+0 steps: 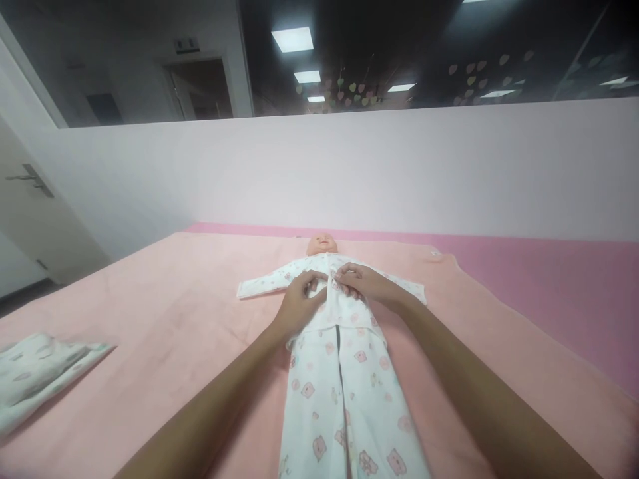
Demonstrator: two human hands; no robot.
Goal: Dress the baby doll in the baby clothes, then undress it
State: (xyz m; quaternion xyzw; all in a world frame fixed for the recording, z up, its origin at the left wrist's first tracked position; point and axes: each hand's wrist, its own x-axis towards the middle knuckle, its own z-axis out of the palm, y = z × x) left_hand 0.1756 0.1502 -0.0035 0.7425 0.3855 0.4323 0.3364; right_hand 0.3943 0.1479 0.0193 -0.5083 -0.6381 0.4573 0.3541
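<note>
A baby doll (322, 244) lies on its back on a pink blanket (164, 299), head away from me. It wears a white top (269, 278) and trousers (344, 399) printed with small pink bears. My left hand (298, 301) rests on the doll's chest, fingers curled and pinching the left edge of the top's front opening. My right hand (360, 279) pinches the right edge of the same opening. Both hands meet at the middle of the chest. The doll's sleeves stretch out to either side.
A folded white printed cloth (34, 376) lies at the blanket's near left. A darker pink surface (549, 279) runs along the far and right side. A pale wall (349, 166) stands behind, with a door (30, 199) at the left.
</note>
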